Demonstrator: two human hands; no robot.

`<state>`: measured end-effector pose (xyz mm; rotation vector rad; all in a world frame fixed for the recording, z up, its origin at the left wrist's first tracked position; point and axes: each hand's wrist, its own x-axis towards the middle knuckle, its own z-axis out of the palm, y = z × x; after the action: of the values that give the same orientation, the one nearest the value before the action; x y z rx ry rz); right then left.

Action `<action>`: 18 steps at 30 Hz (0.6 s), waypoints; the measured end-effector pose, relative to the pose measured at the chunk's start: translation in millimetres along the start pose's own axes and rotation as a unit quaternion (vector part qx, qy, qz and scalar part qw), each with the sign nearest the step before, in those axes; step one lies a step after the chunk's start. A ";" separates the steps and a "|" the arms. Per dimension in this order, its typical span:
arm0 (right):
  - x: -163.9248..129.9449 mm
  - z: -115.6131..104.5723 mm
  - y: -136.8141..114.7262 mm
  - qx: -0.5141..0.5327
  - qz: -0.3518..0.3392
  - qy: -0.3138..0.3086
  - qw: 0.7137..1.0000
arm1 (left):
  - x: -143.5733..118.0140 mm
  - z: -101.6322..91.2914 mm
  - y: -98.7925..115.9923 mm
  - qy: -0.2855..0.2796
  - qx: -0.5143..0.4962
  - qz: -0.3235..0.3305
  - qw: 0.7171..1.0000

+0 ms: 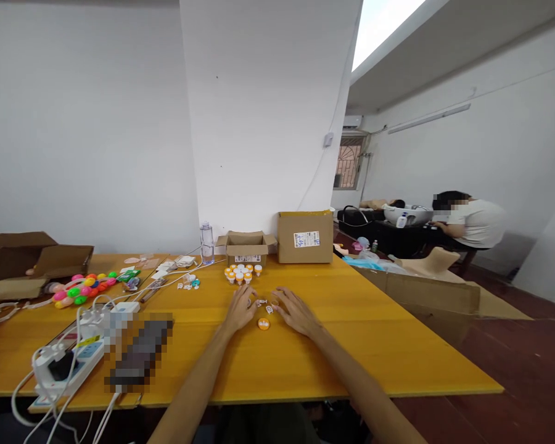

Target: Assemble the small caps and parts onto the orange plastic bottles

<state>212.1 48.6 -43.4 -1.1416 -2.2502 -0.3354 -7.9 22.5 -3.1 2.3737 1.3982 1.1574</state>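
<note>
1. Left hand: palm down on the yellow table, fingers spread and flat, gripping nothing; fingertips just beside the small white pieces.
2. Right hand: palm down, fingers loosely spread toward the same pieces, holding nothing that can be seen.
3. Small white pieces: a few, loose on the table between the two hands (too small to tell their shape).
4. Orange cap: round, lying flat on the table between the two wrists, just in front of the white pieces, touched by neither hand.
5. Cluster of orange-and-white little containers: standing together beyond the hands, in front of the small open carton.
6. Closed carton: with a white label, right of the open one, against the pillar.
7. Clear bottle: upright, left of the open carton.
8. Coloured balls: pink, green, orange, in a heap on the left part of the table, near an opened brown box.
9. White power strip: with cables, at the near left edge.
10. Another person: seated at a dark desk, far right, well apart from the table.
</note>
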 end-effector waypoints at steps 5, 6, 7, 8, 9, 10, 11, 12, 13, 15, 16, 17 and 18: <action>9.9 -7.1 -14.2 0.002 -0.007 -0.002 1.000 | -10.4 -7.2 1.0 -0.026 -0.002 0.032 0.999; 10.8 -8.5 -16.6 0.002 -0.012 -0.001 1.000 | -12.6 -8.7 1.4 -0.038 -0.002 0.043 0.998; 11.3 -9.8 -18.6 0.002 -0.018 0.001 1.000 | -14.6 -9.8 2.0 -0.047 -0.002 0.053 0.997; 11.2 -10.8 -20.0 0.002 -0.024 0.002 1.000 | -16.3 -10.6 2.8 -0.056 -0.002 0.061 0.997; 10.7 -11.6 -20.9 0.003 -0.030 0.004 1.000 | -17.7 -11.0 3.7 -0.065 -0.001 0.066 0.996; 9.7 -12.3 -21.3 0.003 -0.034 0.005 0.999 | -18.7 -10.9 4.8 -0.077 0.000 0.070 0.995; 8.5 -12.8 -21.2 0.002 -0.037 0.006 0.999 | -19.6 -10.6 5.9 -0.090 0.000 0.072 0.993; 7.2 -13.2 -20.9 0.001 -0.037 0.006 0.999 | -20.3 -10.0 7.1 -0.105 0.001 0.075 0.992; 6.0 -13.4 -20.3 -0.002 -0.036 0.006 0.999 | -20.8 -9.3 8.1 -0.118 0.002 0.078 0.990; 4.0 -13.4 -19.4 -0.010 -0.030 0.004 0.999 | -21.8 -8.1 9.8 -0.137 0.006 0.086 0.987; 3.5 -13.2 -19.1 -0.014 -0.027 0.002 1.000 | -22.2 -7.7 10.4 -0.140 0.010 0.089 0.986; 3.1 -13.0 -19.0 -0.017 -0.026 0.000 1.000 | -22.6 -7.5 10.7 -0.142 0.014 0.090 0.986; 3.0 -12.8 -19.0 -0.019 -0.024 -0.001 1.000 | -22.9 -7.4 10.9 -0.144 0.018 0.090 0.985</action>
<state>200.5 33.2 -30.6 -1.1082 -2.2858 -0.3975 -11.7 -3.5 -5.1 2.6094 1.1407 0.7863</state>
